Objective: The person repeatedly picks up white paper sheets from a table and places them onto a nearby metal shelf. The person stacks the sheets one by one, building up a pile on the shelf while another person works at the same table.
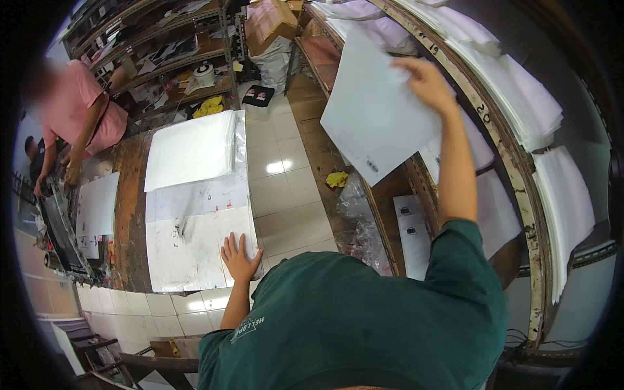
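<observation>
My right hand (426,84) is raised at the shelving on the right, fingers closed on the edge of a large white sheet (380,107). The sheet hangs tilted and has small dark print near its lower corner. My left hand (240,257) lies flat with fingers spread, near the right edge of a smudged white board surface (195,244) on the work table. Farther back on that surface sits a stack of blank white sheets (188,149).
On the right, racks (484,120) hold several stacks of white sheets (507,97). Printed sheets (413,227) lie on a lower shelf. At the left, a person in a pink shirt (88,104) works over a dark frame (60,218). Tiled floor (279,188) separates table and racks.
</observation>
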The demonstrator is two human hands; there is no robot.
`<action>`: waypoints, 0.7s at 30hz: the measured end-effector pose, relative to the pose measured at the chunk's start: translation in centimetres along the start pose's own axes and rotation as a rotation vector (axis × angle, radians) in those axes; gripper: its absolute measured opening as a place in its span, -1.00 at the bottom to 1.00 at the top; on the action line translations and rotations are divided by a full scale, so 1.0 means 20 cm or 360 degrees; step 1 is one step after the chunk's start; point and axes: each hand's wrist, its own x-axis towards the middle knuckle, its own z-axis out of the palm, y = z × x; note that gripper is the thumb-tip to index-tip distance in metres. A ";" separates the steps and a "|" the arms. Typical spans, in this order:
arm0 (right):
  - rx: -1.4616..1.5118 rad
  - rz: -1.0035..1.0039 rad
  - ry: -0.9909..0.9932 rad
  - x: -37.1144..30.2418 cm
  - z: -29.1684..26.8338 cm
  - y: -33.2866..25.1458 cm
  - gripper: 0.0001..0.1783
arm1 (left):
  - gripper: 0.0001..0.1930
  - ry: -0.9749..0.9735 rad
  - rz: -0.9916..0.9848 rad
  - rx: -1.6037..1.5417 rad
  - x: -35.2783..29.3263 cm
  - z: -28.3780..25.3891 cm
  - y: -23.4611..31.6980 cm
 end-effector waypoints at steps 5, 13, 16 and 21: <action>0.0063 0.0297 -0.0181 -0.37 0.60 0.19 -0.71 | -0.23 -0.0130 0.0011 -0.0051 0.02 -0.02 -0.03; 0.0465 0.0996 -0.0019 -0.94 1.09 0.24 -0.81 | -0.34 0.0159 -0.0049 -0.0348 0.02 -0.05 -0.10; 0.0580 0.1245 -0.0105 -1.11 1.10 0.31 -0.74 | -0.43 0.0209 -0.0156 -0.0581 -0.03 0.02 -0.07; 0.0501 0.1233 -0.0136 -1.08 1.13 0.25 -0.62 | -0.52 0.0286 -0.0191 -0.0670 0.02 0.02 -0.12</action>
